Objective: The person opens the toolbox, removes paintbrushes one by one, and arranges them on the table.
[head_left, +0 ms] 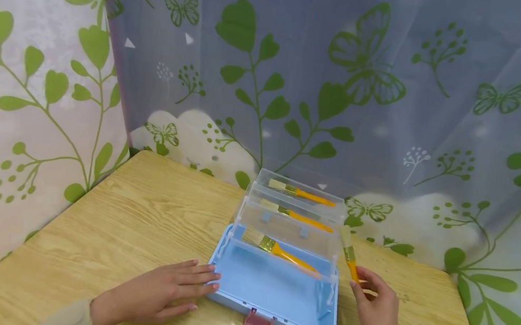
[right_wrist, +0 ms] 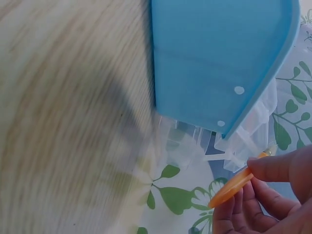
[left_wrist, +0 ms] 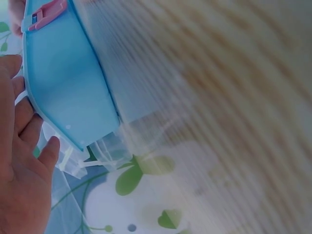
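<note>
A light blue storage box [head_left: 271, 285] stands on the table, opened out, with clear tiered trays [head_left: 254, 217] raised at its back. Three orange-handled paintbrushes lie in the trays: a top brush [head_left: 309, 195], a middle brush [head_left: 309, 220] and a larger lower brush [head_left: 289, 255]. My right hand [head_left: 379, 305] pinches another paintbrush [head_left: 351, 262] by its orange handle, bristles up, just right of the box. In the right wrist view, thumb and fingers grip that handle [right_wrist: 234, 187]. My left hand [head_left: 166, 287] rests with straight fingers at the box's left edge.
A pink latch [head_left: 258, 322] sticks out from the box's front. Wood-grain table [head_left: 155, 215] extends on both sides of the box. A curtain [head_left: 297, 81] printed with leaves and butterflies hangs right behind the trays.
</note>
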### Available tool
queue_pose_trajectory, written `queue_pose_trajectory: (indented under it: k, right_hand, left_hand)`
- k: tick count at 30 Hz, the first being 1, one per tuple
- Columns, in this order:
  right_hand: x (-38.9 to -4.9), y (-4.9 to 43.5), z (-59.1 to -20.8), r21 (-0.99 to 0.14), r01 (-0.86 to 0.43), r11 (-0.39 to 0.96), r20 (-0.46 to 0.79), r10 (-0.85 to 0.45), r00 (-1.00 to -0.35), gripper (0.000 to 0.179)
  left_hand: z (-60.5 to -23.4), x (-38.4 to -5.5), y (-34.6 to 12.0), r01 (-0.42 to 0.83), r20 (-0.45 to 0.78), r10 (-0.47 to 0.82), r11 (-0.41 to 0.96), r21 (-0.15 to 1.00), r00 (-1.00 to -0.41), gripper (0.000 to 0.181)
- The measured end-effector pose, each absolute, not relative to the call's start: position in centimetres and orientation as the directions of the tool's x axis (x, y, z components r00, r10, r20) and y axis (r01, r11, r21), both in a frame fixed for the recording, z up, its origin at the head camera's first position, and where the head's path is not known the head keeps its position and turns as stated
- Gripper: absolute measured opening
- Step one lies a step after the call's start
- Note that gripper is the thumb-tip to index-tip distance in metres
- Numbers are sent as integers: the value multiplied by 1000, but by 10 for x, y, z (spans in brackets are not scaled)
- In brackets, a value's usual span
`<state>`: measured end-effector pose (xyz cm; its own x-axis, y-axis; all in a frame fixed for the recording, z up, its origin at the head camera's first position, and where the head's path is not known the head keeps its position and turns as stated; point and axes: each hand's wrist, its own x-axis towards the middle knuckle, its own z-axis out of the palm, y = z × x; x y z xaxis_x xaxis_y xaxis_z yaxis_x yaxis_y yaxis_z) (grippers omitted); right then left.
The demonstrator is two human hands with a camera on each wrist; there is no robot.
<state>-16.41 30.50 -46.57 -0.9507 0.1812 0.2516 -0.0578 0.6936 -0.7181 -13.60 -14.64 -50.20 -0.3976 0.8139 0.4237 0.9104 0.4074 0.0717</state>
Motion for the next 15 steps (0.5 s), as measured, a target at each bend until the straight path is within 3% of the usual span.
queue_pose_trajectory:
  k: [15]
  right_hand:
    - [-166,315,-471,-726,9,688,190,214,-958,29]
  left_hand:
    - [-503,-136,-147,912,424,815,404,71,-394,54]
